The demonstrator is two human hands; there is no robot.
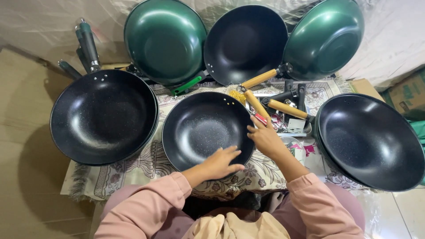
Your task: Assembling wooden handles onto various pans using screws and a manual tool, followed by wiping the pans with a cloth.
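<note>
Central item: round black non-stick wok with speckled inner coating (201,128), resting on a low bench covered with a cream floral cloth with fringed edge (146,170). Its light wooden handle (256,104) points up and to the right.

Left hand (221,161): laid flat on the wok's near rim, fingers spread, grip open, holding nothing.

Right hand (264,137): at the wok's right rim by the handle base, fingers loosely curled and touching the edge; whether the grip closes on anything cannot be told.

Both arms in pink sleeves (146,208).

Surrounding stock:
- large black speckled pan (104,117), left, with a dark green handle (88,44);
- black wok with wooden handle (369,141), right;
- two green-backed woks (164,40) and (325,37) tilted upright at the back, a black wok (245,42) between them;
- small heap of brass-coloured fittings (237,95) just beside the central wok;
- loose dark handles (290,93) and small packets (292,126) between the central and right woks.

Room: pale tiled floor (22,132); crumpled clear plastic sheeting (394,40) behind; cardboard box (407,93) at right.
</note>
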